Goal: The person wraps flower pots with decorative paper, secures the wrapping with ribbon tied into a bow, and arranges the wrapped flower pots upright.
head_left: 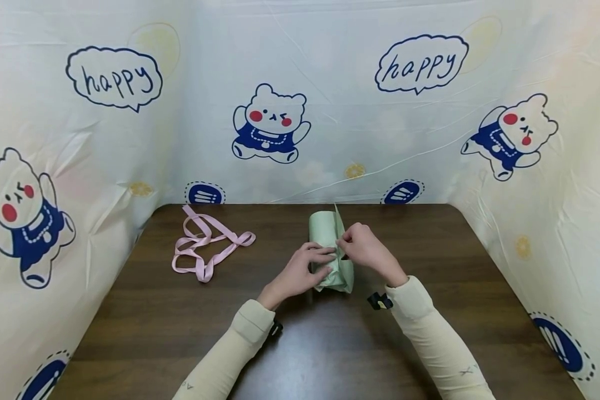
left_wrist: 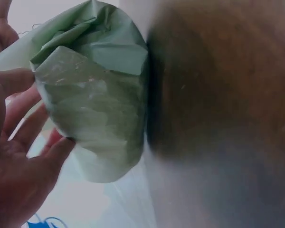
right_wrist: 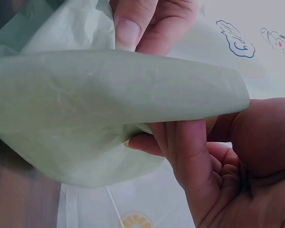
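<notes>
A cylinder-shaped package (head_left: pixel 322 226) wrapped in pale green paper lies on the table, its near end folded and creased. My left hand (head_left: pixel 301 269) rests on it from the left, fingers spread over the top and thumb near the folded end (left_wrist: pixel 90 104). With my right hand (head_left: pixel 369 250) I pinch the raised edge of a paper flap (right_wrist: pixel 118 88), which stands up along the package's right side. In the right wrist view, the flap hides part of the right fingers. What is inside the paper is hidden.
A loosely looped pink ribbon (head_left: pixel 212 244) lies on the left of the dark wooden table (head_left: pixel 330 355). A white curtain (head_left: pixel 340 139) printed with bears surrounds the table at the back and both sides.
</notes>
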`<state>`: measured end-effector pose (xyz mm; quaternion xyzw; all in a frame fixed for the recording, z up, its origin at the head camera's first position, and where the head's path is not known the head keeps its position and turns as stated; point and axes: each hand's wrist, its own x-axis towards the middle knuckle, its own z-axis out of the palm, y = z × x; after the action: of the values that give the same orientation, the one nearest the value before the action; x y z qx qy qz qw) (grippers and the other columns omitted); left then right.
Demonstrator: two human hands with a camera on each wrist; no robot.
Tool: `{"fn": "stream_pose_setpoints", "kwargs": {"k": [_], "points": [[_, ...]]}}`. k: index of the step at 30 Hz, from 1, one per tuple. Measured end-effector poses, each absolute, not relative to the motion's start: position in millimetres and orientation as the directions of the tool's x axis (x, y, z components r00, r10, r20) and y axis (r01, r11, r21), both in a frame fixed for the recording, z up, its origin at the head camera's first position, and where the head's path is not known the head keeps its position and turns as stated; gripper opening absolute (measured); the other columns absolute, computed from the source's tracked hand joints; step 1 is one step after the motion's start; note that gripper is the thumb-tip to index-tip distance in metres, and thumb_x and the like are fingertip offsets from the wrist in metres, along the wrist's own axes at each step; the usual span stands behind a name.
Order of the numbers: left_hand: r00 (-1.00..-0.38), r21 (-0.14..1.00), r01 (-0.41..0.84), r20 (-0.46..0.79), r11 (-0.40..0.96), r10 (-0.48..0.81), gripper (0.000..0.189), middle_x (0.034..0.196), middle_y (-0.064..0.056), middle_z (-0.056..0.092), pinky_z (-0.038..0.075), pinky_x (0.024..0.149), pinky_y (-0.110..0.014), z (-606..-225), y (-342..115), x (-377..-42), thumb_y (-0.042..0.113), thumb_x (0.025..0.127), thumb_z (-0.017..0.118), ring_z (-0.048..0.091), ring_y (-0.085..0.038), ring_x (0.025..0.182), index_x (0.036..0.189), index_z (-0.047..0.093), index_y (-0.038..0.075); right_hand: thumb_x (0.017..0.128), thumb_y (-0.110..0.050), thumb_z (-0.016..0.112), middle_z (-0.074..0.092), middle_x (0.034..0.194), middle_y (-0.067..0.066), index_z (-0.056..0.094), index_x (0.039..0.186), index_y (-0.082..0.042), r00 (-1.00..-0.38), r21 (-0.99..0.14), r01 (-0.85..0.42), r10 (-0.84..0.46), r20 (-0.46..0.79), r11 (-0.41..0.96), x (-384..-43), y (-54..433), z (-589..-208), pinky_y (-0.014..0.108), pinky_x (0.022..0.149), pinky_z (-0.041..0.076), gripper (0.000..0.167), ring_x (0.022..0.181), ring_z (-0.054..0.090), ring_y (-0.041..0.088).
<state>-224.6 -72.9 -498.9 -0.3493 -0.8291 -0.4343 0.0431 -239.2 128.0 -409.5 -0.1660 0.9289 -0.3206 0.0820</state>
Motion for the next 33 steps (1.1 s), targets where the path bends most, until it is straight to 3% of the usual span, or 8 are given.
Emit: {"fn": "stream_pose_setpoints", "kwargs": {"k": [6, 10, 15, 18, 25, 33], "points": [[-0.838, 0.844, 0.501, 0.417, 0.193, 0.352, 0.025, 0.121, -0.005, 0.067, 0.057, 0.095, -0.042, -505.2, -72.9, -227.0, 0.012, 0.078, 0.090, 0.065, -0.023, 0.112, 0.099, 0.077, 0.008, 0.099, -0.009, 0.062, 0.048, 0.049, -0.003, 0.066, 0.059, -0.007, -0.924, -0.623, -0.278, -0.380, -0.034, 0.731, -239.8, 125.1, -413.3, 0.024, 0.046, 0.039, 0.040, 0.045, 0.045, 0.010], [-0.863, 0.887, 0.445, 0.386, 0.127, 0.326, 0.035, 0.119, -0.010, 0.059, 0.054, 0.098, -0.045, -505.5, -72.2, -228.5, 0.009, 0.075, 0.091, 0.062, -0.027, 0.113, 0.104, 0.071, 0.007, 0.099, -0.008, 0.062, 0.045, 0.048, -0.005, 0.062, 0.057, -0.009, -0.919, -0.620, -0.300, -0.394, -0.017, 0.725, -240.5, 121.7, -414.4, 0.023, 0.046, 0.037, 0.042, 0.044, 0.043, 0.009], [-0.879, 0.906, 0.405, 0.348, 0.126, 0.325, 0.052, 0.120, -0.014, 0.059, 0.053, 0.099, -0.047, -505.3, -72.1, -229.8, 0.006, 0.075, 0.091, 0.060, -0.032, 0.118, 0.120, 0.066, 0.006, 0.098, -0.008, 0.064, 0.043, 0.048, -0.006, 0.061, 0.057, -0.010, -0.914, -0.620, -0.313, -0.406, -0.011, 0.719, -240.5, 119.4, -414.8, 0.022, 0.045, 0.036, 0.041, 0.044, 0.042, 0.008], [-0.873, 0.894, 0.421, 0.354, 0.152, 0.335, 0.051, 0.119, -0.012, 0.060, 0.054, 0.099, -0.045, -505.0, -73.5, -229.4, 0.007, 0.076, 0.090, 0.061, -0.029, 0.117, 0.121, 0.065, 0.006, 0.097, -0.009, 0.065, 0.045, 0.049, -0.006, 0.064, 0.060, -0.008, -0.911, -0.639, -0.302, -0.411, -0.024, 0.708, -240.4, 119.3, -415.4, 0.023, 0.045, 0.038, 0.037, 0.044, 0.044, 0.008], [-0.814, 0.857, 0.480, 0.354, 0.190, 0.461, 0.017, 0.120, -0.004, 0.064, 0.052, 0.101, -0.051, -506.0, -87.8, -232.9, 0.007, 0.086, 0.080, 0.063, -0.022, 0.114, 0.102, 0.075, 0.009, 0.099, -0.013, 0.065, 0.059, 0.053, -0.002, 0.070, 0.067, -0.006, -0.910, -0.686, -0.261, -0.410, -0.060, 0.679, -239.3, 120.1, -417.2, 0.027, 0.048, 0.050, 0.032, 0.047, 0.058, 0.012], [-0.761, 0.740, 0.582, 0.349, 0.338, 0.547, 0.021, 0.129, -0.003, 0.067, 0.045, 0.107, -0.048, -497.2, -102.0, -231.3, 0.011, 0.089, 0.079, 0.054, -0.023, 0.127, 0.110, 0.079, 0.013, 0.101, -0.023, 0.063, 0.055, 0.053, -0.002, 0.072, 0.070, -0.011, -0.904, -0.695, -0.241, -0.417, -0.093, 0.677, -240.8, 119.3, -422.3, 0.027, 0.048, 0.046, 0.035, 0.047, 0.054, 0.012]]}}
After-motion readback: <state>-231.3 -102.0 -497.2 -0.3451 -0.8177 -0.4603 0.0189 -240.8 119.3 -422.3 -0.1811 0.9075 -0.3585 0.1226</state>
